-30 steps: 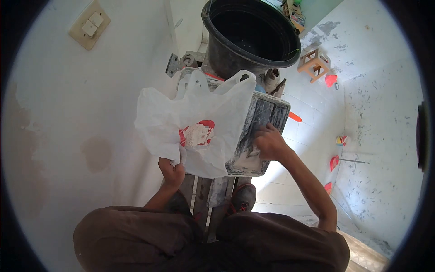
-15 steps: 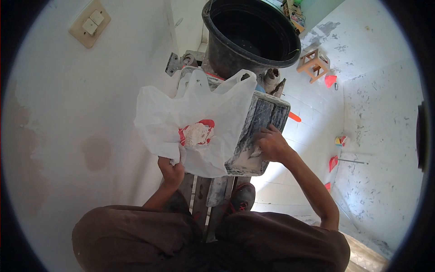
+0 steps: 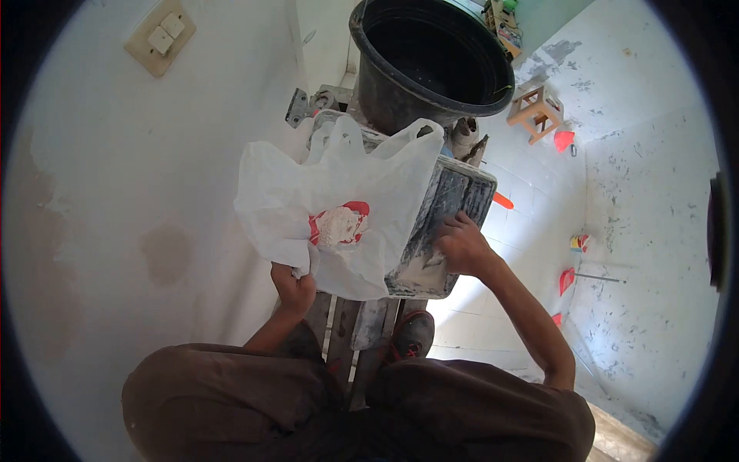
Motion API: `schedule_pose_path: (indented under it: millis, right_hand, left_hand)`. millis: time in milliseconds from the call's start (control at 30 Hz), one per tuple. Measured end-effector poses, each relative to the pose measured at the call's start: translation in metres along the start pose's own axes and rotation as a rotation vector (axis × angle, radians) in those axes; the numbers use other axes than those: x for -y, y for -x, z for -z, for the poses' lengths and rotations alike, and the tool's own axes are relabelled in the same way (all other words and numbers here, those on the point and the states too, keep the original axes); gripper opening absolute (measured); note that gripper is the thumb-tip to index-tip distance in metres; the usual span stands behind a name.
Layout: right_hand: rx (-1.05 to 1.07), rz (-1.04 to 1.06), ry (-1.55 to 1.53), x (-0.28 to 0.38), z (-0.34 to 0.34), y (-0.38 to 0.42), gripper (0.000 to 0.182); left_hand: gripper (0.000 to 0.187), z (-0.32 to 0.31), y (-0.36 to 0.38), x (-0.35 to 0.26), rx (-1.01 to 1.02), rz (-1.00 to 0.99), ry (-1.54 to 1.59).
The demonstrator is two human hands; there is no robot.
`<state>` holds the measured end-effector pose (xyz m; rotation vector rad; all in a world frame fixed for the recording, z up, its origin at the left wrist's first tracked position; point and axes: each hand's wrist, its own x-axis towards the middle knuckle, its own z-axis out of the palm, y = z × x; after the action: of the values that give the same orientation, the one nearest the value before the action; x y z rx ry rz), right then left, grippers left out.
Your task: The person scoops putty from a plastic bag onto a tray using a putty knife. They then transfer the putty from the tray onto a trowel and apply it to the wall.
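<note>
A white plastic bag [image 3: 385, 185] lies spread over the left part of a dark, powder-smeared tray [image 3: 469, 185]. On the bag is a red patch with a lump of off-white powder [image 3: 339, 225]. My left hand [image 3: 294, 286] is closed on the bag's bottom left corner, bunching the plastic. Over the right side of the tray, my right hand [image 3: 464, 245] has its fingers curled downward, close to pale powder [image 3: 422, 273] on the tray floor. Whatever those fingers grip, if anything, is hidden.
Behind the tray stands a big black bucket [image 3: 431, 61] on a wooden plank bench [image 3: 342, 339]. A light switch [image 3: 160, 38] is on the wall at left. An orange handle [image 3: 503, 200] juts out past the tray. A wooden stool [image 3: 535, 115] and a red dustpan [image 3: 566, 280] are farther right.
The view has shifted slightly, moving the scene a little to the right. Both hands stay nearly in place, the left still on the bag and the right still in the tray.
</note>
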<state>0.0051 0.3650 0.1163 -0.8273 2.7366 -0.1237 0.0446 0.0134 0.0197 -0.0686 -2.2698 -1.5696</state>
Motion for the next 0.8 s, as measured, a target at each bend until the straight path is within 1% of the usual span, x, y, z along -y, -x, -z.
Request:
schedule_pose_path:
  millis: [33,67,133,167,233,267,333,367,433,567,633,667,733,800]
  right_hand:
    - [0.006,0.05,0.014,-0.001,0.0,-0.001,0.025]
    - [0.003,0.051,0.019,-0.003,0.004,0.0,0.025]
    - [0.074,-0.083,-0.017,0.005,0.02,0.0,0.022]
    - [0.078,-0.083,-0.022,0.005,0.011,-0.001,0.022]
    - [0.06,0.019,0.056,0.003,-0.004,-0.001,0.023]
    - [0.056,0.016,0.06,-0.002,-0.003,0.002,0.023]
    - [-0.031,0.005,0.002,-0.006,0.007,0.003,0.022]
    - [-0.029,0.011,-0.002,-0.004,0.007,0.001,0.022]
    - [0.011,0.006,-0.006,0.0,0.004,0.002,0.023]
    - [-0.032,0.062,0.048,-0.005,0.001,0.001,0.023]
    - [-0.028,-0.033,-0.004,0.003,0.015,0.004,0.024]
    - [-0.026,-0.036,-0.009,0.003,0.008,0.004,0.024]
    - [-0.031,0.073,0.062,0.002,-0.004,0.002,0.026]
    - [-0.033,0.033,0.037,0.0,0.007,0.006,0.027]
  left_hand:
    - [0.011,-0.001,-0.002,0.0,0.004,-0.022,-0.016]
    - [0.011,-0.002,-0.003,0.001,0.0,-0.026,-0.013]
    - [0.011,-0.001,0.001,0.005,0.001,0.024,-0.007]
    - [0.011,0.0,0.004,0.007,0.004,0.029,-0.01]
    - [0.012,-0.001,0.0,0.001,0.007,0.039,0.071]
    - [0.012,-0.002,-0.001,0.0,0.006,0.034,0.075]
    - [0.012,0.0,-0.002,-0.001,0.001,-0.022,-0.073]
    - [0.012,0.001,-0.001,0.0,0.0,-0.017,-0.079]
    - [0.013,0.001,-0.001,-0.001,0.035,-0.011,0.026]
    - [0.014,0.001,-0.001,0.001,0.032,0.001,0.03]
    - [0.015,0.0,0.002,0.0,0.005,-0.008,0.033]
    - [0.015,0.001,0.004,0.001,0.01,-0.005,0.031]
    - [0.016,0.0,0.003,0.004,0.036,0.075,0.078]
    - [0.016,-0.002,0.002,0.005,0.023,0.044,0.027]
